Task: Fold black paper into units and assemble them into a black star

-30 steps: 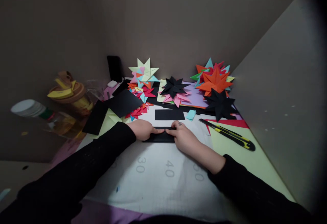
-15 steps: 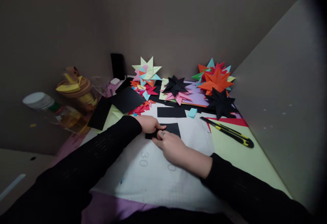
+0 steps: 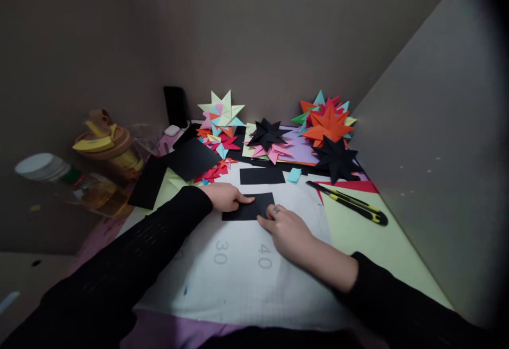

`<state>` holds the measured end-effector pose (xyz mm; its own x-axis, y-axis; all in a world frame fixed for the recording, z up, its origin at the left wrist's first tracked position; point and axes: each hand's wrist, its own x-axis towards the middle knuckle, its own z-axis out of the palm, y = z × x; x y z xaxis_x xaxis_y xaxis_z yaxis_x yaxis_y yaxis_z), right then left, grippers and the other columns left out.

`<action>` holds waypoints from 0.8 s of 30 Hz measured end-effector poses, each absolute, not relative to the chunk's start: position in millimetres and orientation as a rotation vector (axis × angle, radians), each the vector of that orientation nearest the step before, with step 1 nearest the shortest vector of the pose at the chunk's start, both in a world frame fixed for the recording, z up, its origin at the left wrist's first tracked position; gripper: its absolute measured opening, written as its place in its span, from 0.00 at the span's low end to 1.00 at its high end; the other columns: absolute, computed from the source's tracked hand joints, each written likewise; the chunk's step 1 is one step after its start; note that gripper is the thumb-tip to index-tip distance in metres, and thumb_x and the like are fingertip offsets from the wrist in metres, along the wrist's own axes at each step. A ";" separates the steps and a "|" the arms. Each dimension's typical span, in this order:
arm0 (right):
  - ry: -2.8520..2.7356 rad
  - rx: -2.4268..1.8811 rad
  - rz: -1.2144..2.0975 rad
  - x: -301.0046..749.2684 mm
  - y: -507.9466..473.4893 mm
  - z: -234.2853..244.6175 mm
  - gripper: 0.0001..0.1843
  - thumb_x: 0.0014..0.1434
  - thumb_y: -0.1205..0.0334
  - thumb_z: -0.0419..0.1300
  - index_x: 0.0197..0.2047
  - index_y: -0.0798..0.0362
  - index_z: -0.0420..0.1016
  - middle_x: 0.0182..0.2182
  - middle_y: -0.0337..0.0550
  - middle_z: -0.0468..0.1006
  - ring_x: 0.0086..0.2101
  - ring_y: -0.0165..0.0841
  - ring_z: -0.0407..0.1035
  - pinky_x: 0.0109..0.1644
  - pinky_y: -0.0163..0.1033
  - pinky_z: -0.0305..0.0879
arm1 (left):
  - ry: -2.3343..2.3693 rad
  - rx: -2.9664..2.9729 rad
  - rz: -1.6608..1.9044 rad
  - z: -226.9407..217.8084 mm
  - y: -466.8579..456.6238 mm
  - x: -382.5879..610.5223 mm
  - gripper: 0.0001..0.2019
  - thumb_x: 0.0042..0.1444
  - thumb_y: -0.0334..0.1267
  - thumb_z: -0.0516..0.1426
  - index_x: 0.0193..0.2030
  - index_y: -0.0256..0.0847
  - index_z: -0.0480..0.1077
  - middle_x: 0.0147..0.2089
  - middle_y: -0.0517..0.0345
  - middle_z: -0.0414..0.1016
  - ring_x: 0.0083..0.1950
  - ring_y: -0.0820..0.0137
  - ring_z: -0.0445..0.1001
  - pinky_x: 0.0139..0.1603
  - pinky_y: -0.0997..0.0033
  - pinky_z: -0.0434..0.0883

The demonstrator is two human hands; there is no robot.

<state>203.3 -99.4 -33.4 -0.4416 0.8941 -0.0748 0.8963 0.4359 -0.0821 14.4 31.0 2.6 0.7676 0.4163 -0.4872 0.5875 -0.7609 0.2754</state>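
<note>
A small black paper rectangle (image 3: 251, 206) lies on the white cutting mat (image 3: 238, 275) in the middle of the desk. My left hand (image 3: 225, 196) rests on its left end, fingers curled with a fingertip pressing the paper down. My right hand (image 3: 286, 228) lies at its lower right edge, fingers pressed flat along that edge. Another black paper strip (image 3: 262, 175) lies just beyond it, with a small light blue scrap (image 3: 295, 175) to its right.
A yellow and black utility knife (image 3: 345, 203) lies to the right on yellow paper. Several folded paper stars (image 3: 328, 123) and coloured sheets crowd the back. Black sheets (image 3: 191, 159) lie at the left, past them a bottle (image 3: 59, 176) and a jar (image 3: 107, 145). Walls close in behind and right.
The black paper, a narrow folded strip a second ago, now lies opened into a wider rectangle. My right hand slid left along it, then back to its lower right edge.
</note>
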 end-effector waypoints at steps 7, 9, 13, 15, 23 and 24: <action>2.544 1.739 -0.136 229.7 -112.2 -30.5 0.19 0.56 0.74 0.53 0.49 0.55 0.75 0.39 0.52 0.73 0.40 0.41 0.64 0.38 0.41 0.59 | 0.744 2.552 -0.627 5.5 27.3 12.4 0.42 0.44 0.49 0.63 0.66 0.59 0.51 0.38 0.56 0.78 0.35 0.64 0.73 0.33 0.73 0.63; 2.595 1.736 -0.113 223.9 -110.9 -30.0 0.18 0.56 0.74 0.53 0.47 0.56 0.76 0.42 0.54 0.72 0.42 0.42 0.63 0.41 0.43 0.60 | 0.763 2.552 -0.658 4.8 26.9 13.3 0.44 0.43 0.48 0.64 0.66 0.58 0.50 0.41 0.54 0.77 0.37 0.62 0.73 0.33 0.73 0.63; 2.746 1.632 -0.153 197.1 -103.5 -32.0 0.19 0.55 0.73 0.53 0.50 0.58 0.73 0.45 0.54 0.71 0.43 0.42 0.62 0.43 0.45 0.60 | 0.776 2.558 -0.678 3.4 27.7 14.3 0.45 0.42 0.48 0.65 0.66 0.57 0.50 0.43 0.52 0.77 0.41 0.60 0.74 0.35 0.72 0.64; 2.793 1.557 -0.196 179.8 -97.9 -33.3 0.20 0.54 0.72 0.54 0.50 0.57 0.72 0.44 0.54 0.71 0.41 0.42 0.62 0.40 0.44 0.60 | 0.767 2.559 -0.664 3.4 28.2 14.0 0.44 0.43 0.48 0.64 0.66 0.57 0.51 0.43 0.53 0.78 0.42 0.59 0.74 0.36 0.72 0.65; 2.790 1.516 -0.176 178.3 -93.5 -34.0 0.20 0.55 0.71 0.53 0.52 0.57 0.71 0.44 0.56 0.71 0.41 0.43 0.63 0.38 0.44 0.60 | 0.766 2.525 -0.705 6.8 22.4 12.4 0.48 0.41 0.37 0.66 0.67 0.57 0.47 0.44 0.54 0.76 0.39 0.63 0.74 0.36 0.74 0.65; 2.754 1.554 -0.172 187.4 -96.8 -34.5 0.20 0.55 0.72 0.53 0.51 0.57 0.72 0.44 0.57 0.71 0.41 0.44 0.63 0.39 0.44 0.61 | 0.755 2.517 -0.715 6.9 21.8 12.2 0.49 0.40 0.34 0.66 0.67 0.57 0.46 0.43 0.54 0.76 0.37 0.64 0.74 0.36 0.74 0.65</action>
